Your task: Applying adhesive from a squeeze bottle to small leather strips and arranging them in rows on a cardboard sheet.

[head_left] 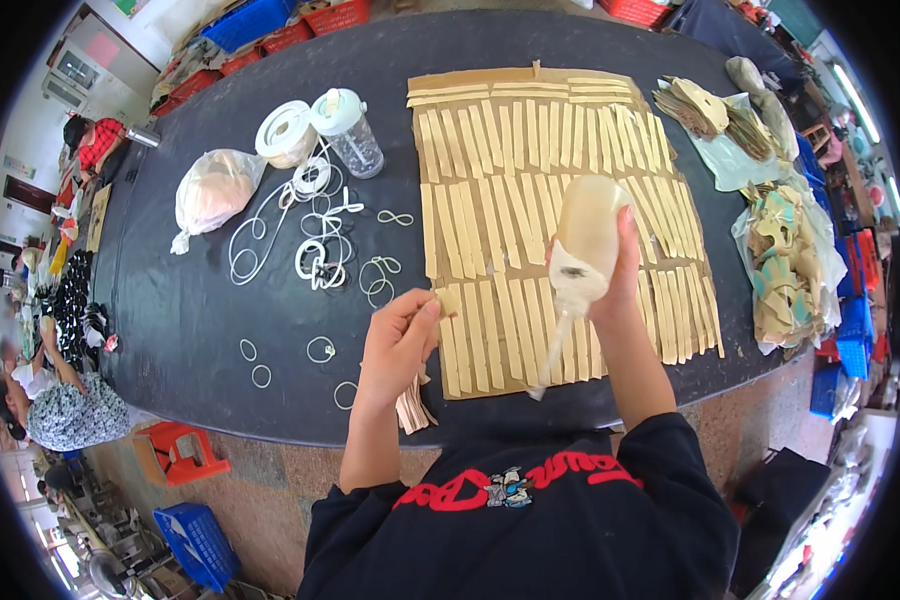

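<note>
Several rows of narrow cream strips lie side by side on a brown cardboard sheet (pixel 433 385). My right hand (pixel 622 270) is wrapped round a squeeze bottle (pixel 587 220) of pale, cloudy liquid. The bottle is tipped nozzle-down, with white wrapping round its neck, and its thin clear nozzle (pixel 553 358) points at the lowest row. At the sheet's left edge my left hand (pixel 398 338) pinches a small tan piece (pixel 447 301), mostly hidden by the fingers. A bundle of pinkish-tan strips (pixel 415 406) lies beneath my left wrist at the table's near edge.
On the dark table (pixel 180 330) are a clear lidded cup (pixel 348 135), a round white-lidded tub (pixel 286 135), a knotted plastic bag (pixel 218 190), tangled white cord (pixel 260 245) and loose elastic loops. Cut-out pieces (pixel 785 270) on plastic lie right. Other people sit at far left.
</note>
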`<state>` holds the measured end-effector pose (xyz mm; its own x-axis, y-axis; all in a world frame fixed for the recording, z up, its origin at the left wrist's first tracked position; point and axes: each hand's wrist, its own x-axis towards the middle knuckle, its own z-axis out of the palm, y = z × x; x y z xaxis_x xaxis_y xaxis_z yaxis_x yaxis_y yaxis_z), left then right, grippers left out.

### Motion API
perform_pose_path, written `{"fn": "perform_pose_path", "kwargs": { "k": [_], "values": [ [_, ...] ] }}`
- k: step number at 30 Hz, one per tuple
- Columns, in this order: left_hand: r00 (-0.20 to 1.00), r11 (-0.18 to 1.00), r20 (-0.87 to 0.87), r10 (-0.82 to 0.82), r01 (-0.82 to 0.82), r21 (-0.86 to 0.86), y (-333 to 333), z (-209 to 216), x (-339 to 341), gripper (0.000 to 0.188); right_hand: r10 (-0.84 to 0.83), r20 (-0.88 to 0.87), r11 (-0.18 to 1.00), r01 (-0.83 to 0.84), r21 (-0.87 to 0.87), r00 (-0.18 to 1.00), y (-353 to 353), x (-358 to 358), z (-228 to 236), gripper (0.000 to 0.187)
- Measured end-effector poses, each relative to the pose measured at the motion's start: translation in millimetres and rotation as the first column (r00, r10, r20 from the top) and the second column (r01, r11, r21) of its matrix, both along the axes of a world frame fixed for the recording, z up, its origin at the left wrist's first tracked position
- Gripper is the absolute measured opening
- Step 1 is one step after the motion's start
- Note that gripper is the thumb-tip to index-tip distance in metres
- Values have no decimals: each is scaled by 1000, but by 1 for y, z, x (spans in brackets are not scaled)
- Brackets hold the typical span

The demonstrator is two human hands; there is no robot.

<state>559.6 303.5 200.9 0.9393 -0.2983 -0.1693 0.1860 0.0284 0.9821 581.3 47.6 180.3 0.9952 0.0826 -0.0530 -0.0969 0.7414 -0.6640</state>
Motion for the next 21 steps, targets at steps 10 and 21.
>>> {"fn": "perform_pose_path", "kwargs": {
  "k": [10, 21],
  "values": [
    [993, 989, 108, -56, 41, 141, -60, -32, 95, 27, 181, -42, 981, -178, 80, 983, 24, 30, -10, 65],
    [954, 918, 59, -295, 266, 294, -68, -63, 223, 33, -185, -52, 980, 180, -85, 981, -52, 137, -36, 67]
  ]
}}
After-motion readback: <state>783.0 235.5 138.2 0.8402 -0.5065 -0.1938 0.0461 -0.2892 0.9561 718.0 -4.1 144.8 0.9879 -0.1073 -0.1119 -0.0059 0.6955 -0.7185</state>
